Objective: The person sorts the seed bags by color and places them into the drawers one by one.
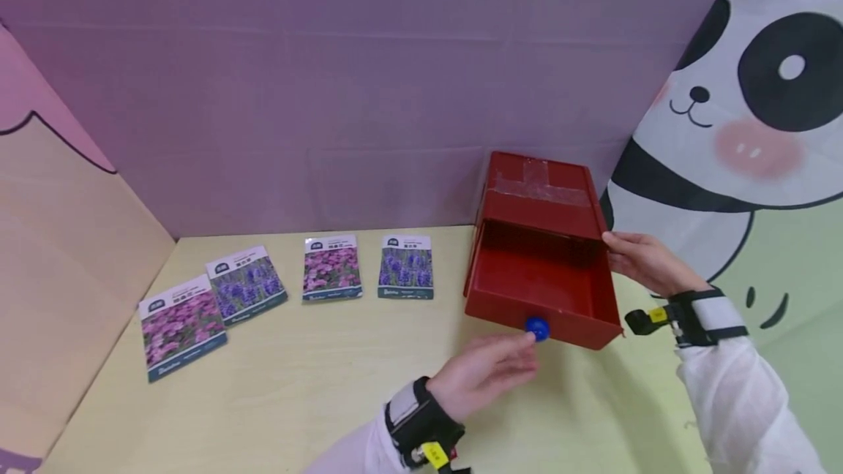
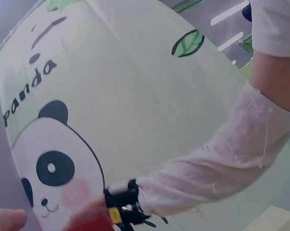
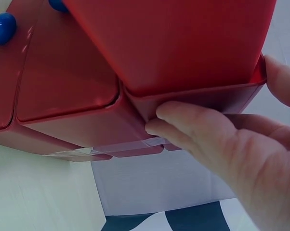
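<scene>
A red drawer cabinet point(image 1: 540, 185) with tape across its top stands at the back right, its top drawer point(image 1: 543, 280) pulled far out so the red floor shows. My left hand point(image 1: 487, 371) pinches the blue knob point(image 1: 538, 328) on the drawer front between thumb and fingers. At the cabinet's right side, my right hand point(image 1: 648, 262) grips the casing. The right wrist view shows its fingers point(image 3: 198, 120) under the casing and the thumb point(image 3: 282, 82) on the other side. There, more red drawers point(image 3: 68, 62) with blue knobs point(image 3: 3, 29) remain closed.
Several flower-printed packets lie on the pale table point(image 1: 296, 393): a pink one point(image 1: 183, 328) and a purple one point(image 1: 246, 284) overlap at left, with another pink point(image 1: 332, 267) and purple packet point(image 1: 405, 267) nearer the cabinet. A purple cloth wall point(image 1: 296, 93) and panda-print cloth point(image 1: 757, 145) enclose the table.
</scene>
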Demonstrator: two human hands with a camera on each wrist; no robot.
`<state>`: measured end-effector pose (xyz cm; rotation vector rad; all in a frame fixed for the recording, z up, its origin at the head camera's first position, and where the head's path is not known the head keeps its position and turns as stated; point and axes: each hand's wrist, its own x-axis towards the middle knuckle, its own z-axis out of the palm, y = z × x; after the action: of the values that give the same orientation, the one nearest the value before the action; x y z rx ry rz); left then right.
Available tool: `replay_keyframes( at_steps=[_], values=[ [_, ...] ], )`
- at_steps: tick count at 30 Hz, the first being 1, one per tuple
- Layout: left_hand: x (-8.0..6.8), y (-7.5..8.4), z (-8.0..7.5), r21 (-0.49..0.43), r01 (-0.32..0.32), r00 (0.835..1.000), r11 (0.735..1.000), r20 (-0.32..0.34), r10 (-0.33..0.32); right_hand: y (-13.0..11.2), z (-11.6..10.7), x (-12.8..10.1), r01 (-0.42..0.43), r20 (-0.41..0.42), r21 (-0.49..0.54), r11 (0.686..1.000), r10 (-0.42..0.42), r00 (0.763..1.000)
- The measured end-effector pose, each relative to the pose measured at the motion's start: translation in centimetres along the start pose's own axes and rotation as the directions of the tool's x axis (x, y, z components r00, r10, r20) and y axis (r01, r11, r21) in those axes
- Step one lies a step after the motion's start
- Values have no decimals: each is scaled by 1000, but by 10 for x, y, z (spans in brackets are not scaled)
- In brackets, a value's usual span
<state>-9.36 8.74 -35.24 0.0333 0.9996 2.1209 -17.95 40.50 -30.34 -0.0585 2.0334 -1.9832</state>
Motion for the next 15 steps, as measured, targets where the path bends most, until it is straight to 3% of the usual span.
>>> replay_keyframes(
  at_steps=[4, 8, 15],
  values=[
    [-16, 21, 1, 103, -20, 994, 994, 104, 9, 0, 0, -1, -11, -12, -3, 1000, 11, 1000],
    [-27, 43, 1, 133, -115, 981, 984, 173, 91, 0, 0, -1, -13, -15, 1, 1000, 13, 1000],
    [-35, 76, -7, 94, -282, 953, 955, 139, 268, 1, 1, -1, 10, 10, 14, 1000, -10, 1000]
  ],
)
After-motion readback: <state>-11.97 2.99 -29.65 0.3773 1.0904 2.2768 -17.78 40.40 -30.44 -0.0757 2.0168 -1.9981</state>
